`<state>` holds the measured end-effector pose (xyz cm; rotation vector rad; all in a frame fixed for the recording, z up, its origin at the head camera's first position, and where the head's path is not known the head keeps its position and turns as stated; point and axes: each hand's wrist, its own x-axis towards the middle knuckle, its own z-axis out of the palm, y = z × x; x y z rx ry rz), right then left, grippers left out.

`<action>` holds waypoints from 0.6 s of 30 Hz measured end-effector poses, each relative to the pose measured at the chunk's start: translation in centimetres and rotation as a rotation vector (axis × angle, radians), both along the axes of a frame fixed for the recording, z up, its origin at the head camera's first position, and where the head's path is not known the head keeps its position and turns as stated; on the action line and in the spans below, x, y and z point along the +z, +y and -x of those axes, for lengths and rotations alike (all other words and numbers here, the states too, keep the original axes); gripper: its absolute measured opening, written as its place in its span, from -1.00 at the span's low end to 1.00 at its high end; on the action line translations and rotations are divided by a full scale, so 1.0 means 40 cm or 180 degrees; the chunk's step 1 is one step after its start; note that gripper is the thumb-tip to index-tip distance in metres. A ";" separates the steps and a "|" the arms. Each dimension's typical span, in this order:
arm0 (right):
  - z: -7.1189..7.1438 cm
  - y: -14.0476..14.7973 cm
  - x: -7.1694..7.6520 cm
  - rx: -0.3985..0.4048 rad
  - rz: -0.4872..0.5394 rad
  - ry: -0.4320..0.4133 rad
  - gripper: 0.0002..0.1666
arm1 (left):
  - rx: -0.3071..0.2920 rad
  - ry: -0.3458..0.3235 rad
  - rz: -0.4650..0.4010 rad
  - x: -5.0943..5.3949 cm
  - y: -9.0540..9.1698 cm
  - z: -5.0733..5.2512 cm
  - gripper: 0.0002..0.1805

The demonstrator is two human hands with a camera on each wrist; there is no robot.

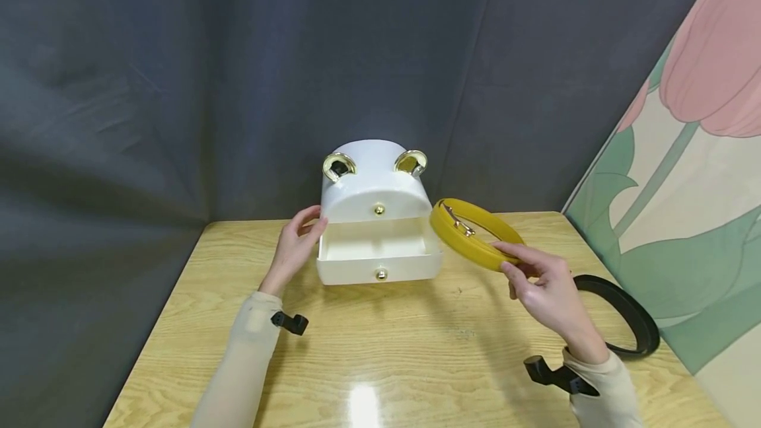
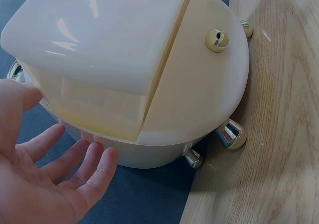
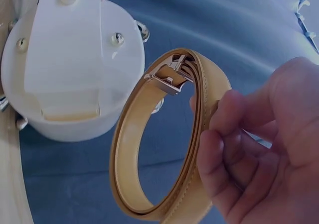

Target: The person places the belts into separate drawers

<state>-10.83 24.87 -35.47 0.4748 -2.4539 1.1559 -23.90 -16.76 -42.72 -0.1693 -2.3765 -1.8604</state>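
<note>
A white box (image 1: 371,170) with gold-rimmed eye shapes stands at the back of the table, its middle drawer (image 1: 380,271) pulled out with nothing visible inside. My left hand (image 1: 294,246) touches the box's left side, fingers loosely bent; the left wrist view shows that hand (image 2: 60,169) beside the white box (image 2: 199,79). A coiled yellow belt (image 1: 470,249) with a metal buckle hangs in the air right of the drawer, pinched at its right end between thumb and fingers of my right hand (image 1: 549,292). In the right wrist view the belt (image 3: 128,169) stays coiled.
A black coiled belt (image 1: 645,329) lies on the wooden table (image 1: 368,342) at the right, partly behind my right wrist. A dark curtain (image 1: 380,51) hangs behind the table. On the right stands a panel (image 1: 701,236) with a tulip pattern.
</note>
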 end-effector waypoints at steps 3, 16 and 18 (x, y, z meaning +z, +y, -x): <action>0.001 -0.016 0.007 0.0100 0.0009 -0.0017 -0.57 | 0.0003 0.0023 -0.0009 -0.001 0.001 0.003 -0.43; 0.015 -0.076 0.020 0.0646 0.0021 0.0183 -0.58 | 0.0019 0.0039 0.0009 -0.005 -0.002 0.004 -0.42; 0.018 -0.084 0.021 0.0727 0.0023 0.0176 -0.58 | 0.0012 0.0037 0.0010 -0.004 -0.001 0.005 -0.41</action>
